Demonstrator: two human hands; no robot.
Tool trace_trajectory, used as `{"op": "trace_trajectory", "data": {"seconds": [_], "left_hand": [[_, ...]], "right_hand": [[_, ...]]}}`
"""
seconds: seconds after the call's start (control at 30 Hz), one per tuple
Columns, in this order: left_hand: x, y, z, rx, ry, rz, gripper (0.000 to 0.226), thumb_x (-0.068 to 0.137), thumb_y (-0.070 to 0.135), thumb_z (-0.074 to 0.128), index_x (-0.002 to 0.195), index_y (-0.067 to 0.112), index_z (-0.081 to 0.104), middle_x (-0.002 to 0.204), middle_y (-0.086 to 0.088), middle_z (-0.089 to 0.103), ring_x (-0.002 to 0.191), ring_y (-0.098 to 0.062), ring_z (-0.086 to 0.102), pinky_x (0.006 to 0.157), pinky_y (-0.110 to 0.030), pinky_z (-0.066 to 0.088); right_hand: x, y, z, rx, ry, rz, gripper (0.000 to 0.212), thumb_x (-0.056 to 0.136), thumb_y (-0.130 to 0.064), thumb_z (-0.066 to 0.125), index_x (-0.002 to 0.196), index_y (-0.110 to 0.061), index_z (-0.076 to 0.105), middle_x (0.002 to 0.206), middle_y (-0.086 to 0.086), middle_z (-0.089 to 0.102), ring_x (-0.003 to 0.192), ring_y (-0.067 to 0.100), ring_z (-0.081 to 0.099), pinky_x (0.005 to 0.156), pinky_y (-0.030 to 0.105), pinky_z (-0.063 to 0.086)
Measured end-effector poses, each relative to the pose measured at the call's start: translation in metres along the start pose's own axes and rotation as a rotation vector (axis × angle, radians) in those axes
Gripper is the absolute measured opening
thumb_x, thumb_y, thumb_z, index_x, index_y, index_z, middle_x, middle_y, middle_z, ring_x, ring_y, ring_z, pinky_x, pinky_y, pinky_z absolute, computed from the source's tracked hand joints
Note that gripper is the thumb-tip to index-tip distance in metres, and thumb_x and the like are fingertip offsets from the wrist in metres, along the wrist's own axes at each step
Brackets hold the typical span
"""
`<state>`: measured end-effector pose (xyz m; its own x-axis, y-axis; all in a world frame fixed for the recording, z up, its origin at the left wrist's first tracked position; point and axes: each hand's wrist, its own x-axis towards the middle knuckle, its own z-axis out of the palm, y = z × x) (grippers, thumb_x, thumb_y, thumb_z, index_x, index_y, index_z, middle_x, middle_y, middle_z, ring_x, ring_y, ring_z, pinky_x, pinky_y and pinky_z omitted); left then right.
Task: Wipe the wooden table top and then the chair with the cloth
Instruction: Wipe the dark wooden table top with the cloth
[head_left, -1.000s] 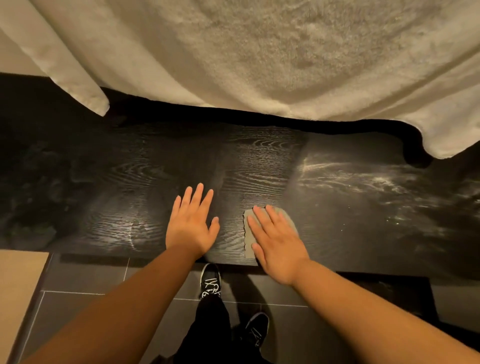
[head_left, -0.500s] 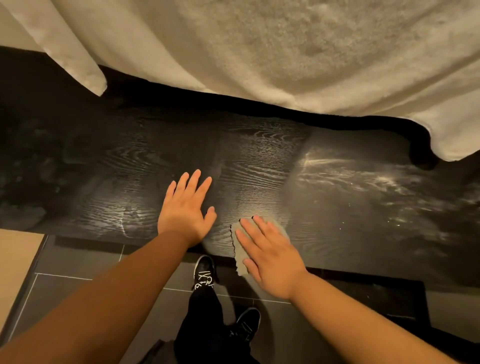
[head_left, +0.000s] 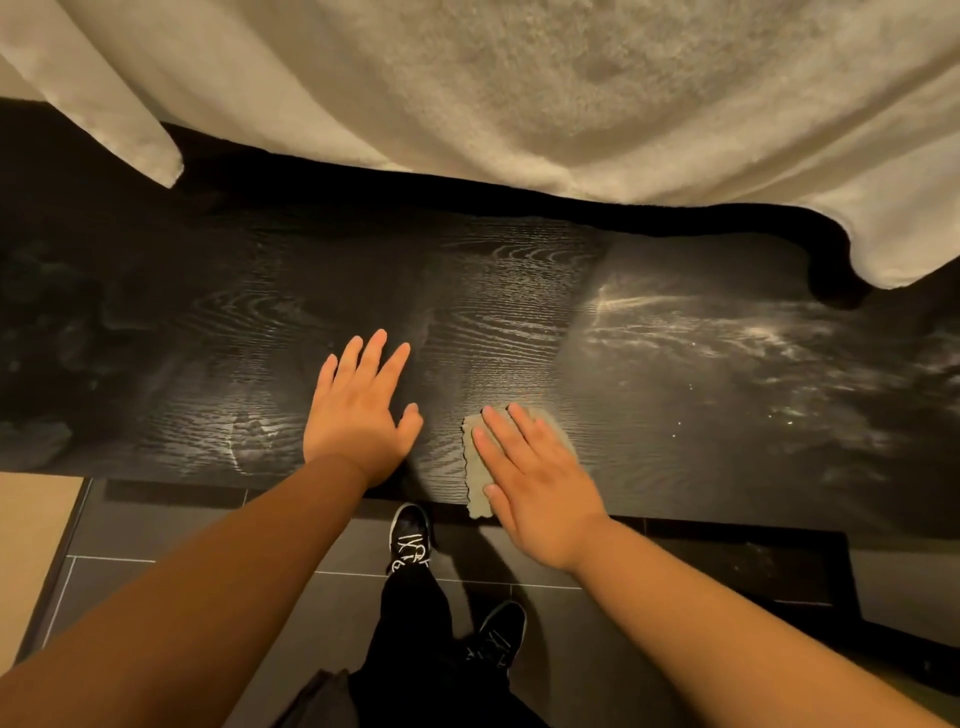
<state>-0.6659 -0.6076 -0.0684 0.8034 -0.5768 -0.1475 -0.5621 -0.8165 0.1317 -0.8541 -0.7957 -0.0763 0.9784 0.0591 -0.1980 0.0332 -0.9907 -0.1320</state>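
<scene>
The cloth (head_left: 474, 483) was laid flat at the 6 o'clock edge of the bench (head_left: 208, 364), its lower corner hanging just past that edge. It was pressed down by the right grip (head_left: 540, 483), whose fingers were held straight and close together on top of it; nothing was curled round or pinched. The left grip (head_left: 358, 415) was spread flat on bare wood just to the 9 o'clock side of the cloth, open and holding nothing, apparently as a brace.

Pale dust streaks (head_left: 727, 332) were seen toward 3 o'clock, while the grain around both grips looked darker, so the bench was judged roughly half wiped. No chair was in view.

Since the cloth was kept only by downward pressure, it could be bunched or left behind on a quick stroke, and its overhanging corner could be dragged off onto the floor tiles (head_left: 156, 525). Dust could be pushed over the near edge onto the shoes (head_left: 410, 540). The white fabric (head_left: 519, 93) draped at 12 o'clock could be brushed and soiled by a long reach, and the strip shadowed beneath it could be missed. A small, loaded cloth might smear the streaks rather than lift them
</scene>
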Motion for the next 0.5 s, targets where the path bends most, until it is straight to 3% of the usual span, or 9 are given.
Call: {"op": "trace_trajectory", "data": {"seconds": [0.07,0.2,0.3,0.43,0.5], "left_hand": [[0.0,0.0,-0.001,-0.009,0.001,0.004,0.077,0.099,0.053,0.045,0.167,0.032,0.018,0.176,-0.001,0.01,0.162,-0.026,0.006,0.132,-0.05,0.008],[0.0,0.0,-0.003,-0.021,0.003,0.007,0.076,0.098,0.052,0.047,0.167,0.032,0.021,0.176,-0.002,0.013,0.162,-0.027,0.008,0.132,-0.05,0.008],[-0.001,0.0,-0.003,-0.016,0.011,0.01,0.076,0.098,0.052,0.047,0.166,0.031,0.023,0.175,-0.003,0.015,0.161,-0.028,0.01,0.132,-0.051,0.01],[-0.002,0.001,-0.003,-0.014,0.03,0.024,0.076,0.098,0.05,0.051,0.166,0.027,0.026,0.174,-0.006,0.018,0.161,-0.031,0.013,0.131,-0.053,0.013],[-0.002,0.001,-0.004,-0.011,0.036,0.033,0.075,0.098,0.049,0.052,0.166,0.026,0.027,0.174,-0.007,0.019,0.16,-0.032,0.014,0.13,-0.054,0.014]], "right_hand": [[-0.01,0.027,-0.003,-0.018,-0.004,-0.012,0.065,0.107,-0.041,0.028,0.166,-0.019,0.013,0.174,0.005,0.007,0.16,0.03,0.0,0.13,0.05,0.008],[-0.039,0.082,-0.007,-0.01,-0.011,0.281,0.065,0.107,-0.042,0.021,0.166,-0.016,0.011,0.173,0.009,0.009,0.16,0.033,0.0,0.127,0.053,0.016],[-0.031,0.062,-0.009,0.034,0.01,0.413,0.069,0.105,-0.043,0.021,0.165,-0.01,0.011,0.172,0.016,0.008,0.159,0.038,0.001,0.129,0.052,0.009],[-0.016,-0.006,0.002,0.022,0.016,0.121,0.066,0.106,-0.04,0.028,0.164,-0.01,0.019,0.172,0.014,0.013,0.158,0.038,0.006,0.128,0.054,0.012],[-0.019,0.003,-0.001,0.019,0.019,0.03,0.064,0.107,-0.041,0.031,0.164,-0.014,0.023,0.172,0.008,0.014,0.159,0.034,0.008,0.129,0.052,0.011]]}}
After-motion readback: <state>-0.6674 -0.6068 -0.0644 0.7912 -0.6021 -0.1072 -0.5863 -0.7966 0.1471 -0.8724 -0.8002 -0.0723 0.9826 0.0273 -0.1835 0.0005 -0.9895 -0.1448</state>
